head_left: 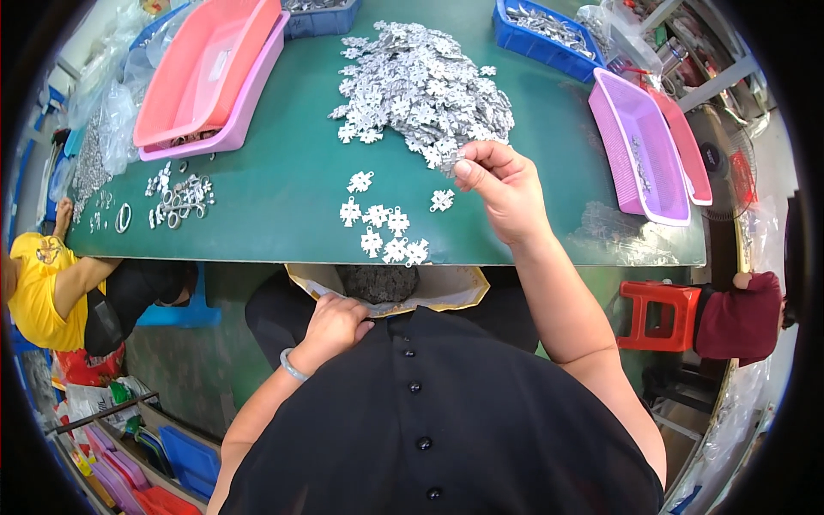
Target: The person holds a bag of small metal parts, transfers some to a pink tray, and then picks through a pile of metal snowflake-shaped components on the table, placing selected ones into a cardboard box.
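Observation:
My right hand (506,190) is raised over the near edge of a large heap of silvery flower-cross charms (425,86). Its thumb and forefinger pinch one small metal charm (450,163). Below and left of it lie several loose charms (376,215), with a single one (441,201) closer to my wrist. In my lap sits an open sack (463,290) with a pale yellow rim and a dark grey mass (378,283) inside. My left hand (337,324) grips the near left of that rim, fingers curled over it; my thumb lies beside it.
Pink and lilac baskets (209,73) are stacked at the table's left, near small metal rings and parts (182,199). Blue trays of metal pieces (549,34) stand at the back. A lilac basket (639,146) is at right. People sit at both sides, one by a red stool (659,316).

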`<action>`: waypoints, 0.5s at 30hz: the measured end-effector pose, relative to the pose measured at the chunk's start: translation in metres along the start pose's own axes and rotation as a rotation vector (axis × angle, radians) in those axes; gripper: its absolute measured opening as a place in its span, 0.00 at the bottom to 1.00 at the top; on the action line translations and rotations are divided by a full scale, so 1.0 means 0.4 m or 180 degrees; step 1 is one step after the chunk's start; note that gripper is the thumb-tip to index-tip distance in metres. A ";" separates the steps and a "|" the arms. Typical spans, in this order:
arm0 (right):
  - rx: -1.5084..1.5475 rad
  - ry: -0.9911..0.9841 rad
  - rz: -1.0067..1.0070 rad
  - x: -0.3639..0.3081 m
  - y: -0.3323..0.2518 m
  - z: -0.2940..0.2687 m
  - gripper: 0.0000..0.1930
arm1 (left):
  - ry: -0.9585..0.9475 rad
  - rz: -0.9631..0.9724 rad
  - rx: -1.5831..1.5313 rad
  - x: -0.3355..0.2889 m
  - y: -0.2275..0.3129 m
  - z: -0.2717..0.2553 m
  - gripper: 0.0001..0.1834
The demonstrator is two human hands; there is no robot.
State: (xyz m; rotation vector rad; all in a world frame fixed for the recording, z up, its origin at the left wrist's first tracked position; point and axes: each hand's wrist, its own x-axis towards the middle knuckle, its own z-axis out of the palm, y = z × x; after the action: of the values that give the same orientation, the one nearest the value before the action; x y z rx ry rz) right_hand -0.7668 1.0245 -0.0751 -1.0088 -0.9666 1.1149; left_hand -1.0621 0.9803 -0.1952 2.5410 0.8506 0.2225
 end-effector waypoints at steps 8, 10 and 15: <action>0.0514 -0.0240 -0.0053 -0.019 -0.013 0.001 0.04 | -0.0050 -0.0030 0.0004 -0.001 0.006 -0.006 0.08; 0.0318 -0.0180 -0.0067 -0.022 -0.010 0.001 0.04 | -0.0021 -0.0023 -0.0014 -0.001 0.009 -0.007 0.09; -0.2407 -0.0417 -0.0115 -0.041 0.026 0.007 0.06 | 0.0000 -0.0046 -0.0007 -0.003 0.011 -0.006 0.09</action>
State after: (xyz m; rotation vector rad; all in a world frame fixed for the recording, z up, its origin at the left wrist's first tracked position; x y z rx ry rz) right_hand -0.7746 1.0102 -0.0859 -1.5187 -1.5628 0.7898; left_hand -1.0615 0.9773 -0.1910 2.5320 0.8677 0.2188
